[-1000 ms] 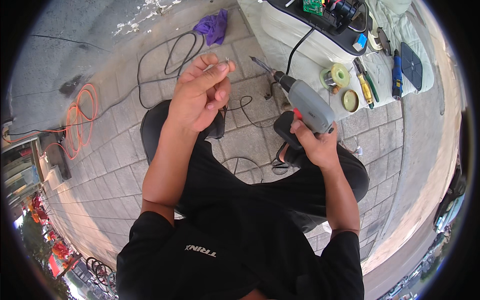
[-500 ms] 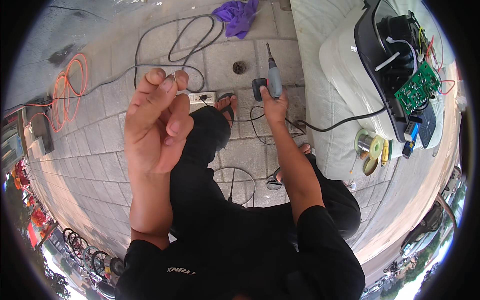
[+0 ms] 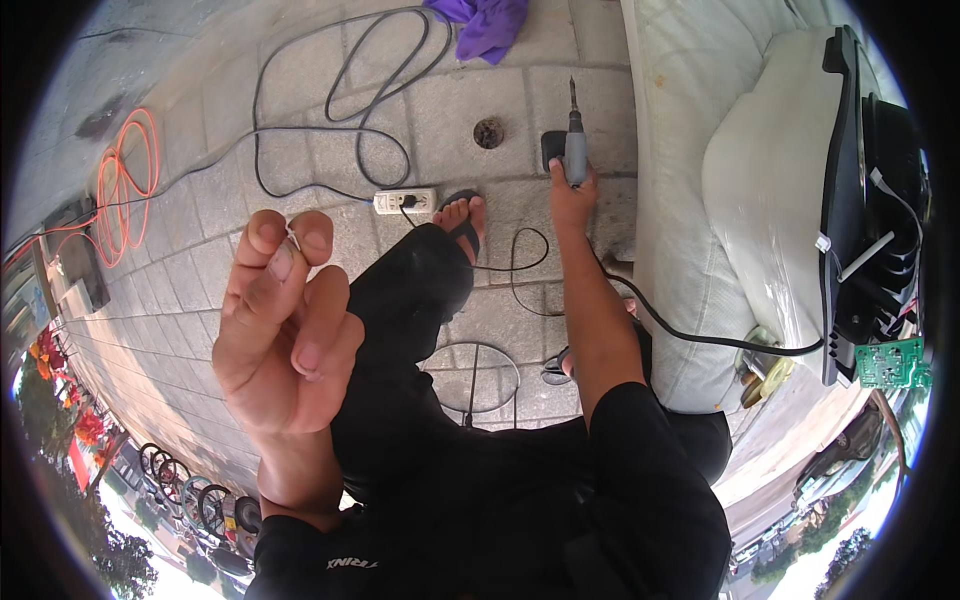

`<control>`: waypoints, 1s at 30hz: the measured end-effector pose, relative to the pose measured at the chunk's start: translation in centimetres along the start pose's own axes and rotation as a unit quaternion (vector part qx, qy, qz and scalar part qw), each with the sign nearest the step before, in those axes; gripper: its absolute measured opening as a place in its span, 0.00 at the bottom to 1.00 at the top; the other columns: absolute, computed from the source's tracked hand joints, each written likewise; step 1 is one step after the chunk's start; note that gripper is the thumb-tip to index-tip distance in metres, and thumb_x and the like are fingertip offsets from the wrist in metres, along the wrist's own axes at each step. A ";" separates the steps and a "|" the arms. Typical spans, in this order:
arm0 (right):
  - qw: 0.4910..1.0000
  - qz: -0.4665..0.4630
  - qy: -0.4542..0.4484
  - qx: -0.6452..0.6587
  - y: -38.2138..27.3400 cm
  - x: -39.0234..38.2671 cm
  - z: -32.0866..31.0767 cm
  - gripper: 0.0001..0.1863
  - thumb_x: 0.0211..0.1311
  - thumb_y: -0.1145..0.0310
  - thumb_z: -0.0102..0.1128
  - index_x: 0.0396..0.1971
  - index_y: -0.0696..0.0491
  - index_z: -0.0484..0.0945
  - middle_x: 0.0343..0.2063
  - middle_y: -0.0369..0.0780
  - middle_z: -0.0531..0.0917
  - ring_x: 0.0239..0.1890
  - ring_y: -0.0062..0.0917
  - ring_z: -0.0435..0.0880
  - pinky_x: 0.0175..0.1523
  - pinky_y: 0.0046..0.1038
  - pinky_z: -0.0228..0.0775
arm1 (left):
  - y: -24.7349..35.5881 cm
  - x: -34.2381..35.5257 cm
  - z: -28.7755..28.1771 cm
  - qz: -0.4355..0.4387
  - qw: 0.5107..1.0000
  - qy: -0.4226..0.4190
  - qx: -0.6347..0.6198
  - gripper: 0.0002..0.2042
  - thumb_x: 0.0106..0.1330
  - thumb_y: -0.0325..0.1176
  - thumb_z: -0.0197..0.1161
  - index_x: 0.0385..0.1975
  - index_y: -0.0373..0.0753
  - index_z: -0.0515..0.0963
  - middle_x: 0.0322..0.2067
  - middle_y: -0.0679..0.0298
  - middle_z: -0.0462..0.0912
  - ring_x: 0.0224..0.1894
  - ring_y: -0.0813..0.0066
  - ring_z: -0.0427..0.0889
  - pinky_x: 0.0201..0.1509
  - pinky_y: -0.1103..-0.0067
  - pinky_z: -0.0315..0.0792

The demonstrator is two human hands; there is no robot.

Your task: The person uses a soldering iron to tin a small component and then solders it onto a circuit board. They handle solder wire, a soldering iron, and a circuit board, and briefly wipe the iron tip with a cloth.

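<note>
My left hand [image 3: 285, 330] is raised, its thumb and fingertips pinched on a tiny, thin, pale piece [image 3: 292, 236] that is too small to identify. Farther to the right, my right hand [image 3: 573, 203] is wrapped around a grey and black cordless screwdriver [image 3: 575, 150], whose long bit points away from me. Beyond that hand, an opened appliance with a black frame [image 3: 845, 170] and a white plastic-wrapped body lies on a pale padded seat [image 3: 685, 200]. A green circuit board [image 3: 892, 363] hangs from it by wires.
A white power strip [image 3: 404, 201] with a plug in it lies near my foot. Its dark cable [image 3: 262, 130] loops across the paving. An orange cord [image 3: 128, 190] is coiled at the left, a purple cloth [image 3: 490, 30] lies at the top, and a solder spool [image 3: 768, 375] rests beside the seat.
My view has turned, so the appliance and seat sit farther right. My left hand is lower and farther left in the picture, still pinching. The right hand keeps hold of the screwdriver.
</note>
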State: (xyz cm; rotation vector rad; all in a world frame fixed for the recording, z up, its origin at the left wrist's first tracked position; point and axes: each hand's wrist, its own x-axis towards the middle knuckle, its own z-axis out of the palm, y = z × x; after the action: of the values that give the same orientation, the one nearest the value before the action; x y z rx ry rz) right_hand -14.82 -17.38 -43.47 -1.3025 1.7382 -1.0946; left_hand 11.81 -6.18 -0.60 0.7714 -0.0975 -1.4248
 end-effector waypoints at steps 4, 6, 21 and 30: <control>0.997 -0.002 0.031 -0.070 -1.0 -2.3 -1.3 0.31 0.53 0.64 0.81 0.55 0.63 0.79 0.49 0.50 0.81 0.51 0.42 0.81 0.61 0.40 0.71 | -0.3 -0.3 0.7 0.009 1.000 -0.006 0.025 0.08 0.80 0.24 0.52 0.53 0.41 0.75 0.50 0.56 0.78 0.19 0.83 0.64 0.19 0.85 0.59; 0.994 0.048 0.050 -0.083 -1.8 -4.7 -2.1 0.30 0.54 0.64 0.81 0.54 0.63 0.79 0.49 0.51 0.82 0.51 0.42 0.82 0.60 0.39 0.73 | -0.6 -0.6 1.2 0.015 0.999 -0.003 0.042 0.07 0.80 0.24 0.54 0.51 0.42 0.75 0.49 0.57 0.79 0.19 0.84 0.64 0.19 0.86 0.57; 0.910 -0.215 -0.217 0.279 -43.3 -13.4 -18.0 0.10 0.68 0.74 0.71 0.46 0.60 0.86 0.37 0.35 0.85 0.35 0.14 0.82 0.37 0.20 0.75 | -3.0 -7.0 6.3 0.097 0.986 -0.090 0.098 0.09 0.73 0.23 0.66 0.44 0.44 0.74 0.40 0.63 0.85 0.21 0.84 0.75 0.18 0.87 0.58; 0.886 -0.259 -0.257 0.285 -45.1 -15.5 -26.6 0.10 0.68 0.76 0.70 0.47 0.56 0.88 0.37 0.34 0.84 0.35 0.13 0.82 0.38 0.19 0.74 | -5.0 -13.6 11.6 0.006 0.980 -0.189 0.066 0.10 0.71 0.23 0.67 0.45 0.44 0.74 0.36 0.67 0.83 0.25 0.84 0.77 0.17 0.88 0.59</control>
State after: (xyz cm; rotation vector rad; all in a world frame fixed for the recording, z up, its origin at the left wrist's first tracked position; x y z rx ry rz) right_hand -17.37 -2.93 9.13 -1.5090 0.6115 -1.2652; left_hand -0.79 1.54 10.71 0.5972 -0.4918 -1.5509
